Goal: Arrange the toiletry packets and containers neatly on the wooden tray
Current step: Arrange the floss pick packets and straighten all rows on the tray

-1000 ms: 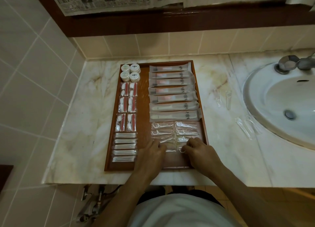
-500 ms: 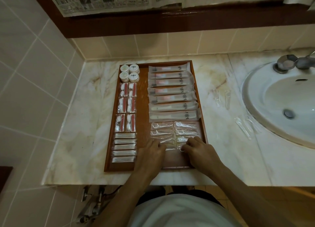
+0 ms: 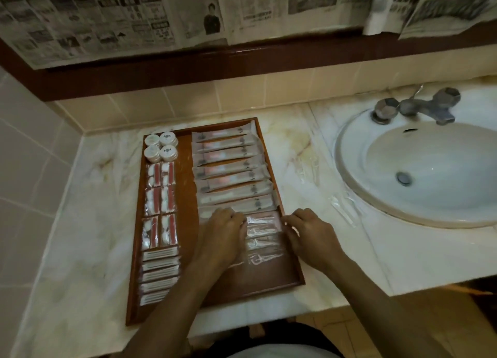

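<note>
Both hands, the left hand (image 3: 224, 235) and right hand (image 3: 309, 235), rest with fingers curled on the clear crinkly floss-pick packets (image 3: 262, 232) at the near right of the wooden tray (image 3: 135, 252). Beyond lie long paper sachets (image 3: 231, 174) bearing an unreadable dark emblem; round white tubs (image 3: 160, 147) fill the tray's far-left corner.

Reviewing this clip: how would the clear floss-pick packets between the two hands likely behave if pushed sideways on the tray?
The floss-pick packets are thin, glossy clear film, so they would probably slide easily on the smooth tray. They look floppy and light, apt to crumple or ride over each other rather than move as a block. With the left hand and right hand on either side, they should stay aligned.
</note>
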